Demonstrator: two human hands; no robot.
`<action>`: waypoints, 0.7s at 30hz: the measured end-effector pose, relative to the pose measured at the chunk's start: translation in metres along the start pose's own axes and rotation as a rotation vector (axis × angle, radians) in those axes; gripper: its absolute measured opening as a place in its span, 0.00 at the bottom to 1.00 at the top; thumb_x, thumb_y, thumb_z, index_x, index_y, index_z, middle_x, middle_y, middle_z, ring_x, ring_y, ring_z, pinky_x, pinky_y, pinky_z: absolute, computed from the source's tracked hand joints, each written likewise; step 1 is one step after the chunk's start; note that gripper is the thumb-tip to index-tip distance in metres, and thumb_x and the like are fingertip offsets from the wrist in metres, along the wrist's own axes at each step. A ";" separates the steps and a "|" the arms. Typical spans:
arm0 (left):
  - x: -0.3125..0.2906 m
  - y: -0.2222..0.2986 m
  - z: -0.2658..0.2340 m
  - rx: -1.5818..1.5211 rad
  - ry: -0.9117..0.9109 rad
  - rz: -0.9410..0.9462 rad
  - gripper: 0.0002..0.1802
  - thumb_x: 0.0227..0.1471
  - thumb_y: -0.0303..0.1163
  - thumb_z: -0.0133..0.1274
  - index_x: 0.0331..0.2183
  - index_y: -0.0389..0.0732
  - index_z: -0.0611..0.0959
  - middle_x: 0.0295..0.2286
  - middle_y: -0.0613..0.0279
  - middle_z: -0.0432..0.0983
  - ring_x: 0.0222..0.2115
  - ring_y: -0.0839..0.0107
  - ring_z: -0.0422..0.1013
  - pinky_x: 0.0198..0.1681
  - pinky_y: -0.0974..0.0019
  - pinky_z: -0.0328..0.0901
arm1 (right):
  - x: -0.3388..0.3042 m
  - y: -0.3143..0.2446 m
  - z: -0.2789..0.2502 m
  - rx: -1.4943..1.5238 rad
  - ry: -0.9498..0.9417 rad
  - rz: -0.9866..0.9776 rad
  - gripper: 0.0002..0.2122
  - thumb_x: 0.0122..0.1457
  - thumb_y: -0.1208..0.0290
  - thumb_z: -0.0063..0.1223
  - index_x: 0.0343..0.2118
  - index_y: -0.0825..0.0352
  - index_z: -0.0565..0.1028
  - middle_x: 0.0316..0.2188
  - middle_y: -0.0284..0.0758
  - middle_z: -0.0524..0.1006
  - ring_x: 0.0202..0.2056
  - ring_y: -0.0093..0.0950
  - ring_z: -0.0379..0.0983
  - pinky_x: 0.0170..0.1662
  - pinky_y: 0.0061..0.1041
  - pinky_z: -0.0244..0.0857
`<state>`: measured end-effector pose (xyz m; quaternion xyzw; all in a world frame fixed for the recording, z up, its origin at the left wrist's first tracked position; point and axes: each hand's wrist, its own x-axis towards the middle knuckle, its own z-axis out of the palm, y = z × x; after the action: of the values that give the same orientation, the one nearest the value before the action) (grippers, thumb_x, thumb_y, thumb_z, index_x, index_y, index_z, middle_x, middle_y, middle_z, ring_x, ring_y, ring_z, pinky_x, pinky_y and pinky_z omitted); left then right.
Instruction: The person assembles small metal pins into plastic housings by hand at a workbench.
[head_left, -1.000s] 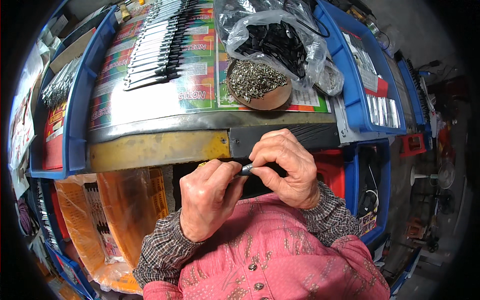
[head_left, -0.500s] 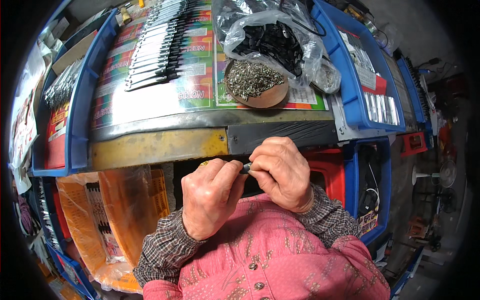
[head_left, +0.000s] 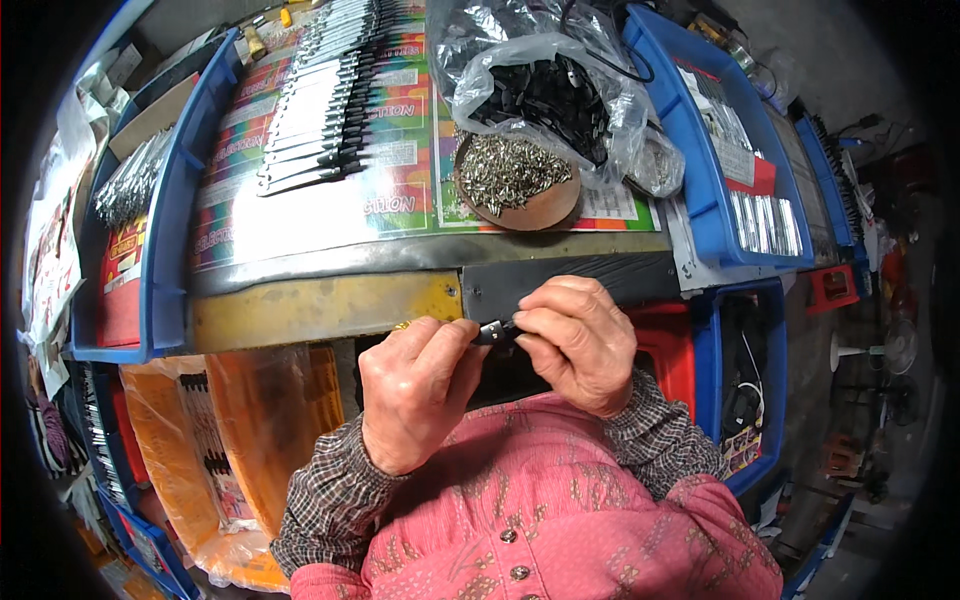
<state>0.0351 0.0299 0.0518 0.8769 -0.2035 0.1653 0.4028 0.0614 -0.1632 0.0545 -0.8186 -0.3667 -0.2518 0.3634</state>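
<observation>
In front of my chest, just off the table's near edge, both hands are closed in a pinch around a small black-and-silver part [head_left: 492, 332]. My left hand [head_left: 408, 392] grips its left end, with thumb and fingertips pressed together. At the dark right end are the fingertips of my right hand [head_left: 583, 347], also pinched. A silver section with small dark spots shows between them; the ends are covered by my fingers. Beyond my hands, a round brown dish [head_left: 545, 214] holds many small metal pins [head_left: 510, 172]. Behind it, a clear plastic bag [head_left: 467, 80] contains black pieces [head_left: 548, 95].
A long row of slim silver-and-black tools [head_left: 315, 120] lies on the table's left half. Blue trays [head_left: 165, 240] stand at left and blue bins [head_left: 705, 210] at right. Below the table edge are an orange plastic-lined crate [head_left: 250, 430] and a red stool-like item [head_left: 672, 350].
My right hand has shifted slightly right, away from the left, so more of the silver section shows between them. The view has tilted slightly, moving the table a little lower.
</observation>
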 end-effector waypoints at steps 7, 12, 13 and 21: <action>0.023 -0.021 -0.020 0.130 -0.035 0.041 0.09 0.41 0.21 0.60 0.30 0.36 0.79 0.20 0.58 0.72 0.20 0.62 0.71 0.24 0.64 0.65 | 0.012 0.016 -0.004 -0.113 0.066 0.026 0.11 0.43 0.83 0.61 0.31 0.69 0.76 0.29 0.37 0.74 0.32 0.37 0.73 0.35 0.32 0.69; 0.055 -0.061 -0.038 0.266 0.032 0.042 0.11 0.41 0.21 0.60 0.32 0.37 0.78 0.21 0.54 0.73 0.20 0.62 0.72 0.24 0.63 0.66 | 0.009 0.025 0.002 -0.113 0.083 0.040 0.10 0.44 0.82 0.61 0.31 0.69 0.75 0.29 0.37 0.74 0.32 0.37 0.73 0.35 0.32 0.69; 0.062 -0.071 -0.044 0.322 0.066 0.031 0.11 0.41 0.21 0.60 0.32 0.37 0.78 0.21 0.54 0.73 0.20 0.62 0.72 0.24 0.64 0.66 | 0.009 0.026 0.004 -0.106 0.094 0.035 0.10 0.44 0.82 0.61 0.31 0.69 0.75 0.29 0.37 0.74 0.32 0.37 0.73 0.35 0.32 0.69; 0.135 -0.150 -0.072 0.498 0.068 -0.006 0.11 0.44 0.24 0.54 0.32 0.40 0.71 0.23 0.50 0.73 0.26 0.50 0.72 0.30 0.52 0.65 | 0.010 0.027 0.009 -0.137 0.052 0.023 0.10 0.43 0.81 0.62 0.31 0.68 0.75 0.28 0.36 0.74 0.30 0.36 0.73 0.34 0.32 0.69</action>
<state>0.2157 0.1443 0.0625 0.9437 -0.1402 0.2385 0.1814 0.0898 -0.1642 0.0451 -0.8388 -0.3297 -0.2931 0.3189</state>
